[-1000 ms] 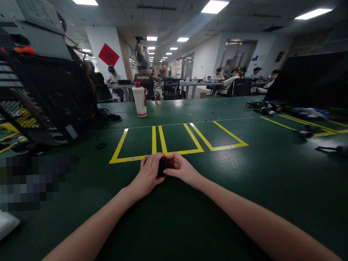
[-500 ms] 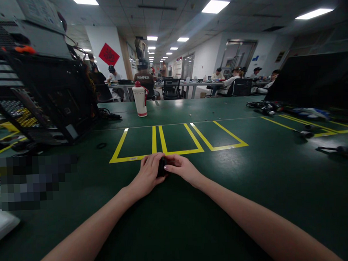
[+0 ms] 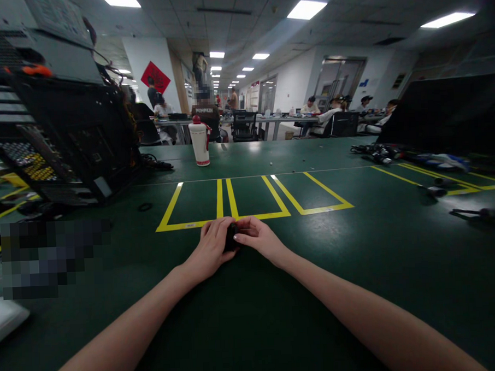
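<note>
Between my two hands is a small black object [image 3: 230, 238], mostly covered by fingers, so its kind cannot be made out. My left hand [image 3: 211, 243] is closed around its left side, with the back of the hand facing up. From the right, my right hand [image 3: 258, 238] grips the same object, thumb in front and fingers behind. Both hands rest low over the green table [image 3: 253, 316], just in front of the yellow tape outlines [image 3: 257, 216].
A white cup with a red lid [image 3: 199, 141] stands farther back. An open black computer case [image 3: 60, 128] fills the left side. A black ring [image 3: 144, 207] lies near it. Cables [image 3: 377, 152] and a dark screen [image 3: 449, 114] are at right. People sit at tables beyond.
My hands and the black object stay practically in place. In the background, a standing person has come into view before the red wall sign.
</note>
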A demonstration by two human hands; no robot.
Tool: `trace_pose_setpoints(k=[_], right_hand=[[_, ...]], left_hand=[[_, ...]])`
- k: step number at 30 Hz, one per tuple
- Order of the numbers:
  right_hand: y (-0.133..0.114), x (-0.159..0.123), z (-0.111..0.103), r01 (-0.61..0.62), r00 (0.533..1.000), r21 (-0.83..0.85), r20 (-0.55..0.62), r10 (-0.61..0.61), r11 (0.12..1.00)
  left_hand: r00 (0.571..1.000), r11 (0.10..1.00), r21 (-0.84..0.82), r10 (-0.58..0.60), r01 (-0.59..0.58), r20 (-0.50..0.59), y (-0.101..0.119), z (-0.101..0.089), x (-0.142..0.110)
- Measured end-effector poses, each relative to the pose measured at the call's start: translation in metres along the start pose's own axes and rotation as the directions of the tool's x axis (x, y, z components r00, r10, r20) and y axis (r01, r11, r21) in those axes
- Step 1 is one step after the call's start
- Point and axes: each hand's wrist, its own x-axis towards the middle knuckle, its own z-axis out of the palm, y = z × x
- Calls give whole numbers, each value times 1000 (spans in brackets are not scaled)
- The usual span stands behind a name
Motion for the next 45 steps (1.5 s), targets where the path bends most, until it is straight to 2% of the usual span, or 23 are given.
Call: trace_pose_setpoints(k=[4, 10, 14, 20, 30, 35, 39, 45], right_hand=[[-1, -1, -2, -42, 998, -6, 39, 42, 999], [-5, -5, 2, 9, 996, 63, 84, -14, 998], [-7, -5, 3, 14, 998, 62, 66, -18, 998], [-1, -1, -1, -19, 1000, -30, 15, 20, 999], [-2, -3, 3, 41, 996, 50, 73, -44, 998], [-2, -2, 2, 49, 998, 5, 41, -49, 999], [0, -1, -1, 11, 1000, -49, 22, -10, 999], [-3, -3, 0, 30, 997, -38, 79, -27, 999]], left_hand=[[1000, 1000, -7, 7, -7, -6, -2, 1, 0], [1000, 1000, -17, -3, 3, 1, -2, 1, 1], [1000, 1000, -12, -11, 11, 17, 1, -2, 1], [1000, 1000, -7, -6, 6, 9, 0, -2, 0], [1000, 1000, -5, -5, 5, -4, -1, 1, 1], [1000, 1000, 0, -2, 2, 2, 0, -1, 0], [1000, 1000, -4, -5, 5, 8, 0, -1, 0], [1000, 1000, -21, 5, -5, 1, -1, 0, 0]])
